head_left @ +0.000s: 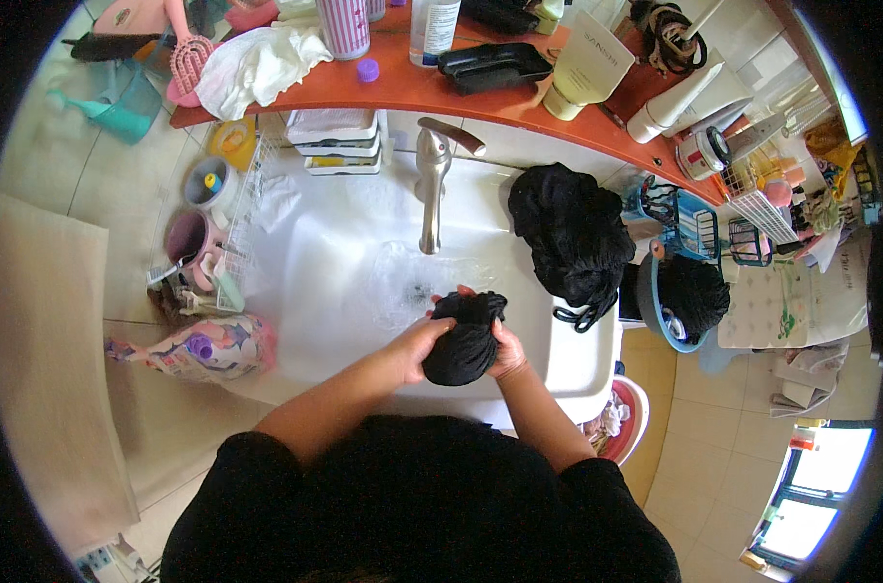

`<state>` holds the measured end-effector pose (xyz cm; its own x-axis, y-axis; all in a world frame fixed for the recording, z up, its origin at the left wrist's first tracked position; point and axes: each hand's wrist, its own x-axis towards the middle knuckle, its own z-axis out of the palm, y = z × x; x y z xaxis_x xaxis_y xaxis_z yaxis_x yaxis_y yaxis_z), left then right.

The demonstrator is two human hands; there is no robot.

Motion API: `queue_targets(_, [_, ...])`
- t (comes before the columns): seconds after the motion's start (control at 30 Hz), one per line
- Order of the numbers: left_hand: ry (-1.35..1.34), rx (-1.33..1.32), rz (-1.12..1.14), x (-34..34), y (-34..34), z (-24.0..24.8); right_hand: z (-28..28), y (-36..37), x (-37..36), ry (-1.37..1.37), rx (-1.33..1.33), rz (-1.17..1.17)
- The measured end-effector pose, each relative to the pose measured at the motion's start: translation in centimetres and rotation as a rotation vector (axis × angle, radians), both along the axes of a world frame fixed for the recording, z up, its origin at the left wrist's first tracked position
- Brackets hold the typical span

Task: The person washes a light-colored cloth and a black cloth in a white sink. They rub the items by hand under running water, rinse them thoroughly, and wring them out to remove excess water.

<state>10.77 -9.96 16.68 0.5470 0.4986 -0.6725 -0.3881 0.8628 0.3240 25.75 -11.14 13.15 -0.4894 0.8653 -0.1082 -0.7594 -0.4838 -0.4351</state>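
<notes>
A bunched-up piece of black cloth (463, 350) is squeezed between my two hands above the near part of the white sink (335, 321). My left hand (423, 348) grips its left side, thumb on top. On the other side my right hand (506, 348) presses against it with curled fingers. Folds hide what kind of garment it is. Beyond my hands, the metal faucet (432, 194) points down over the basin, where water (407, 282) shimmers around the drain. A larger heap of black cloth (573, 228) lies on the sink's right ledge, a loop of cord hanging from it.
An orange-red shelf (393, 87) with bottles, tubes and a white cloth (262, 68) runs behind the faucet. Left of the sink are a wire rack with cups (194, 243) and a patterned detergent pouch (208, 348). A blue basin (667, 325) with dark cloth stands right.
</notes>
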Motion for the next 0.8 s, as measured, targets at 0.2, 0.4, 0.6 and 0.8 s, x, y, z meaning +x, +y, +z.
queue_targets(0.2, [-0.110,-0.017,-0.356,0.3,1.5,-1.4,1.4,-0.8,2.2,-0.389,-0.073,-0.170])
queue_targets(0.4, [-0.274,0.022,0.111,1.2,0.8,-2.2,5.1,0.0,2.2,-0.853,0.113,-0.545])
queue_targets(0.6, [-0.039,-0.002,0.401,3.0,0.9,-0.2,6.1,-1.1,-0.2,-0.878,0.071,-0.534])
queue_targets(0.8, [0.801,1.033,0.357,2.2,2.3,2.4,3.5,1.5,-1.3,-0.198,-0.476,-0.284])
